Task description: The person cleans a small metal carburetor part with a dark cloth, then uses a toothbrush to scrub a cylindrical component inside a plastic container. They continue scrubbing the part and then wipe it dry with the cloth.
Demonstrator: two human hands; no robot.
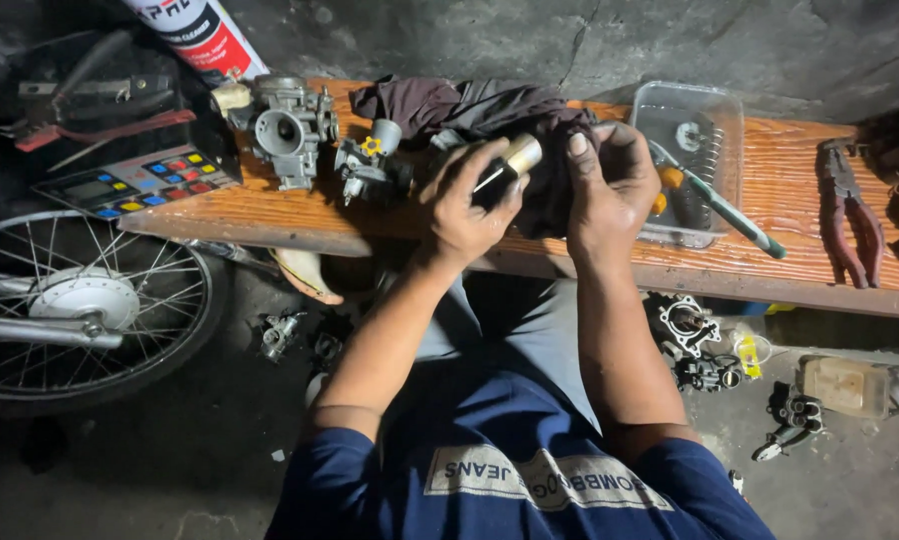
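my left hand (467, 205) pinches a small brass cylinder (518, 157); my right hand (610, 185) grips the dark crumpled rag (490, 105), wiping half done, grime left.

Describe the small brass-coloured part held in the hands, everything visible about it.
The brass-coloured part is a short cylinder with a dull metallic sheen, seemingly metal. A thin needle-like pin runs from its black lower end toward the left hand, which grips it by the fingertips. It lies tilted above the wooden bench, against a dark cloth that the right hand holds. Finer detail is too small to tell.
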